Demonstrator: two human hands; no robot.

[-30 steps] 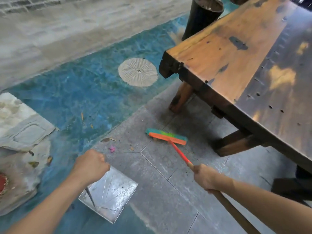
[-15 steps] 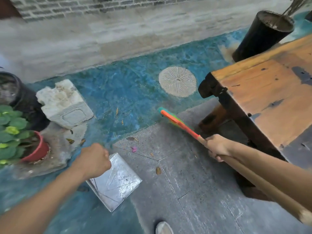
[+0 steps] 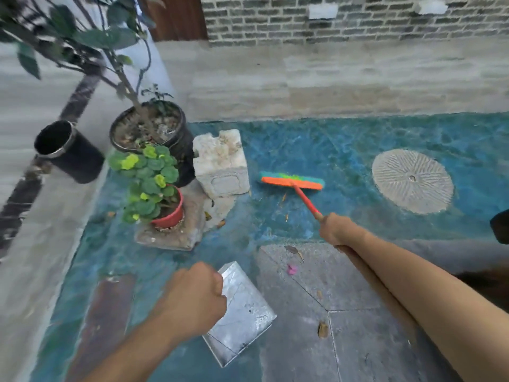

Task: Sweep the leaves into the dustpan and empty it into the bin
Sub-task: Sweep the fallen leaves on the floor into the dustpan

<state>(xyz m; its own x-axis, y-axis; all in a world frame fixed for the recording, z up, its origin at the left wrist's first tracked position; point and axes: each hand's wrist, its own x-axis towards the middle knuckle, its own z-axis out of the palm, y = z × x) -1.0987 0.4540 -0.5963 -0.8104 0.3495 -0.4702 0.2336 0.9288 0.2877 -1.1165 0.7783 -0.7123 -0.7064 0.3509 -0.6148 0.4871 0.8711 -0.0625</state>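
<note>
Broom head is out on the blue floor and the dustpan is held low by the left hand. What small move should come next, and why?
Probably a short pull of the broom with the right hand back toward the dustpan. Small leaves lie on the blue floor between the broom head and the pan, which the left hand holds, and the pan looks empty.

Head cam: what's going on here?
A person is sweeping a patio. The right hand grips the broom by its handle, with the head out on the blue floor near a stone block. The left hand holds a metal dustpan low over the floor; nothing shows in it. Leaves lie scattered on the grey paving and the blue floor. A black bin stands at far left, beside potted plants.
</note>
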